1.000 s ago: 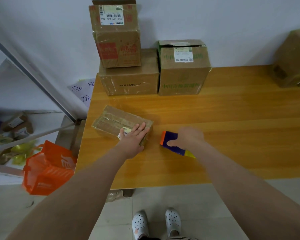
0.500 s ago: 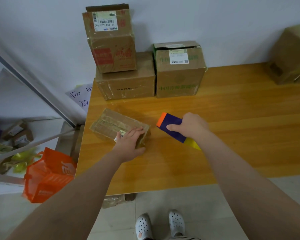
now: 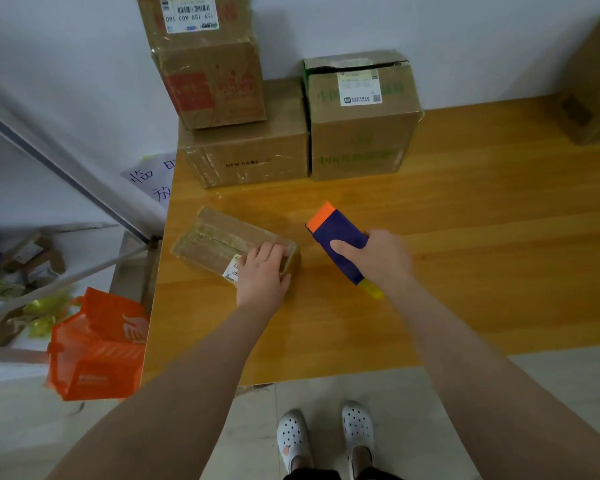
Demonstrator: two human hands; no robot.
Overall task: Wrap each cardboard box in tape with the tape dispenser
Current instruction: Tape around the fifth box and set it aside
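The left hand [image 3: 262, 271] is holding the box [image 3: 215, 240], fingers curled over its end; the right hand [image 3: 378, 259] is gripping the dispenser [image 3: 338, 233] just beside it.

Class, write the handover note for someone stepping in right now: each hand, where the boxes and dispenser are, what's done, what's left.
Left hand holds the small flat box at its near end, on the table.
Right hand grips the tape dispenser beside the box, not touching it.
Three boxes at the back wall show tape.
Left to do: tape the flat box.
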